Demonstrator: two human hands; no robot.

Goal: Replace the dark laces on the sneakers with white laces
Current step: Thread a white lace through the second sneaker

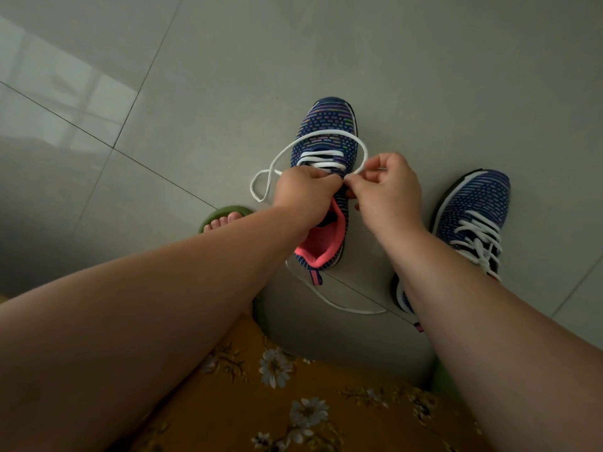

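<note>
On the tiled floor [424, 60] stand two blue patterned sneakers. Right sneaker [470, 223]: white lace crossed over its visible rows, so it appears finished, though its heel is hidden behind the right forearm. Centre sneaker [326, 132]: two white bars cross the lowest eyelets; the upper rows near the pink collar appear unthreaded, so roughly the upper half of this shoe remains to be laced. Both hands meet over its tongue. Left hand [303, 190]: fingers curled downward at the eyelets, apparently gripping the lace; the exact hold is hidden. Right hand [385, 187]: thumb and forefinger pinching the white lace [326, 136], which arcs in a wide loop over the toe. A second slack strand [342, 306] trails behind the heel. No dark laces are visible. Nearby: a bare foot in a green slipper [225, 213] and yellow floral fabric [293, 402] on the lap. Judged hazard: loose loops snagging or twisting.
</note>
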